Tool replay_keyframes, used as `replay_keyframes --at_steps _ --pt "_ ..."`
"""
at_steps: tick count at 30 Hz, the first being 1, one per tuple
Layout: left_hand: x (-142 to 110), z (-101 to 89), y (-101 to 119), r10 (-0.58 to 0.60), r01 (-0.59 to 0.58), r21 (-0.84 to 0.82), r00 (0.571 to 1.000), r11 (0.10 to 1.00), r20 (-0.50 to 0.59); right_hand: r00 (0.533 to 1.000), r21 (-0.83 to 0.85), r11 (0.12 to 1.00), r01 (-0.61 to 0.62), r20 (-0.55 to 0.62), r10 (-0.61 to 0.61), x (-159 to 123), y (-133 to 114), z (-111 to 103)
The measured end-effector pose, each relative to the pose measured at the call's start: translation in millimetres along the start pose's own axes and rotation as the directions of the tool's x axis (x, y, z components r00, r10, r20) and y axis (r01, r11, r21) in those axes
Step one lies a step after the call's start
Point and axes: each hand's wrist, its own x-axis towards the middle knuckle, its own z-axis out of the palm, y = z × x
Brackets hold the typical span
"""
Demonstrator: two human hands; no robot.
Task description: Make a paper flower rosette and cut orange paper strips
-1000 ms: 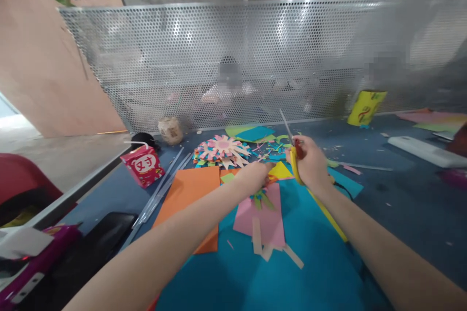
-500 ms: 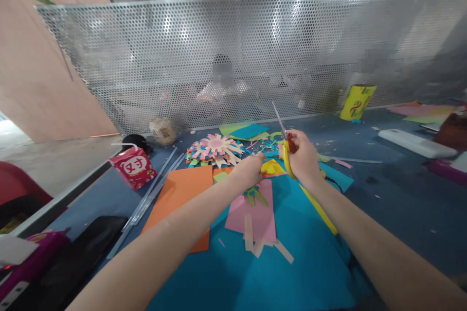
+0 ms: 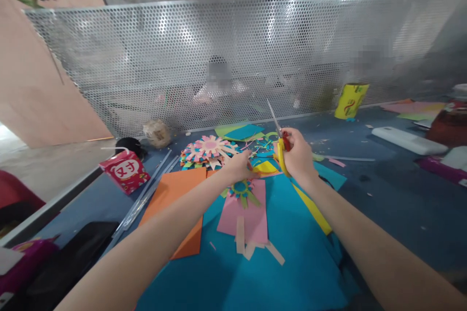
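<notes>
My right hand (image 3: 299, 153) is closed round the yellow-and-red handles of the scissors (image 3: 281, 148), whose blades point up and away. My left hand (image 3: 239, 165) has its fingers curled together above the pink paper (image 3: 257, 223); what they hold, if anything, I cannot make out. Just below that hand, a small blue-and-green paper flower (image 3: 241, 188) lies on the pink paper. Yellow paper (image 3: 265, 167) lies between my two hands. Larger layered paper flowers (image 3: 209, 146) in pink, cream and blue are stacked beyond my left hand.
Blue paper (image 3: 219, 282) and orange paper (image 3: 184, 204) cover the near table. Clear sticks (image 3: 146, 199) and a red drink carton (image 3: 126, 170) stand left. Perforated metal screen (image 3: 146, 58) closes the back. At right are a yellow cylinder (image 3: 350, 101) and a white case (image 3: 408, 141).
The view has turned slightly, shifting things left. My left hand has moved a little left and away, uncovering more of the small flower. The scissors stay in my right hand.
</notes>
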Motion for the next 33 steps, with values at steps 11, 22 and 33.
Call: replay_keyframes --at_steps 11,22,33 --pt "1 14.0 2 -0.012 0.007 -0.09 0.999 0.996 -0.049 1.0 -0.009 1.0 0.027 -0.012 -0.027 0 0 -1" --pt "21 15.3 -12 0.139 -0.16 -0.158 0.981 0.974 -0.138 0.997 0.018 0.998 0.066 -0.031 -0.065 2 3 -1" --pt "28 27.4 -17 0.018 -0.067 -0.33 0.989 0.942 -0.15 0.997 0.045 0.996 0.077 -0.021 -0.076 4 8 1"
